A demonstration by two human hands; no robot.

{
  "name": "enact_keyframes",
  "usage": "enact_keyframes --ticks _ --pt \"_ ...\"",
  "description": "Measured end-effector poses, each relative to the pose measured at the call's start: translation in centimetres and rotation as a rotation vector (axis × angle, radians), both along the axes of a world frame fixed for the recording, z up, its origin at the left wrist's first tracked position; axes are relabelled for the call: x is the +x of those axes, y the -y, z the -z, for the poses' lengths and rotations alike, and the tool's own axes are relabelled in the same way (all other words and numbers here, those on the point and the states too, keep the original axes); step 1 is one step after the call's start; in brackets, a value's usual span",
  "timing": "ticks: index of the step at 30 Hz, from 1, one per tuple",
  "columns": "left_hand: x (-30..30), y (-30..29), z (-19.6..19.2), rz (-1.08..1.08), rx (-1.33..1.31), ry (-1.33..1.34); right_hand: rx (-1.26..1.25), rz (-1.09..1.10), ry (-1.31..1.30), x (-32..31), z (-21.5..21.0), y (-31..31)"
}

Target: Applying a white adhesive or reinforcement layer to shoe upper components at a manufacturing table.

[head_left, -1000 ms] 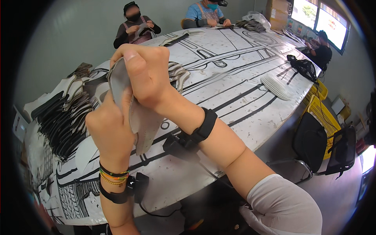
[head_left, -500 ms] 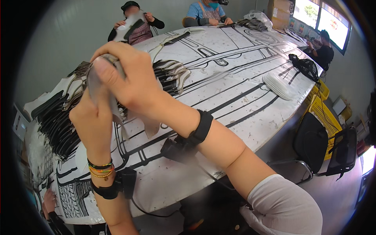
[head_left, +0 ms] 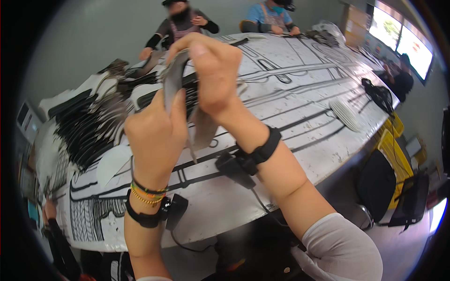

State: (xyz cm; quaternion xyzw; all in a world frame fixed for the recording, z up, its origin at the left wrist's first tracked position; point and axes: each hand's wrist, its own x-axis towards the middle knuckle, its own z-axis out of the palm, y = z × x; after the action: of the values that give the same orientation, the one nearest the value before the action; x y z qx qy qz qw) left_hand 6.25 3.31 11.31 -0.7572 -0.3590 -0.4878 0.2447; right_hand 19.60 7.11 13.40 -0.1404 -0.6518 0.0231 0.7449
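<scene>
While both my hands are raised over the counter [head_left: 290,107], they grip one grey flat piece [head_left: 174,79] between them. Left hand [head_left: 157,133] is closed on its lower part, thumb up along the front face. Right hand [head_left: 211,70] is closed over its top edge from above, fingers curled down. Piece is upright, off the counter; a lighter grey strip [head_left: 202,129] hangs down below my right hand, can't tell if it's the same piece or a second one.

Left wrist: coloured bead bracelets [head_left: 147,194] plus a black strap with a small black box [head_left: 174,207]. Right wrist: black strap [head_left: 265,147] with a black unit [head_left: 233,168], cable running down from it.

Outward, clock from my hands:
- 9 o'clock: rows of dark flat pieces [head_left: 84,131] laid out on the counter, a white cut-out [head_left: 112,164] just below them.
- 3 o'clock: stack of white oval pieces [head_left: 347,114] near the counter edge.
- 2 o'clock: black bag [head_left: 379,96] at the far edge.
- 12 o'clock: person in dark sleeves [head_left: 180,25], hands on the counter.
- 1 o'clock: person in a blue top [head_left: 269,16].
- 4 o'clock: black chair [head_left: 377,185], off the counter.

Counter surface is white with black line drawings.
</scene>
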Motion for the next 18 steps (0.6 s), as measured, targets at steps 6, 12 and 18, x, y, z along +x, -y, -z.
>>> enact_keyframes --ticks 6,12,18 --pt "-4.2 -1.6 -2.0 0.062 -0.099 -0.005 -0.339 -0.678 0.078 0.7 -0.1 -1.5" --pt "-5.4 -1.9 -2.8 0.192 -0.078 -0.263 -0.316 -0.294 0.373 -0.5 0.9 -2.2" --pt "-5.6 -2.6 -2.6 0.044 0.05 -0.18 -0.275 -0.373 0.208 -1.8 1.4 -2.4"
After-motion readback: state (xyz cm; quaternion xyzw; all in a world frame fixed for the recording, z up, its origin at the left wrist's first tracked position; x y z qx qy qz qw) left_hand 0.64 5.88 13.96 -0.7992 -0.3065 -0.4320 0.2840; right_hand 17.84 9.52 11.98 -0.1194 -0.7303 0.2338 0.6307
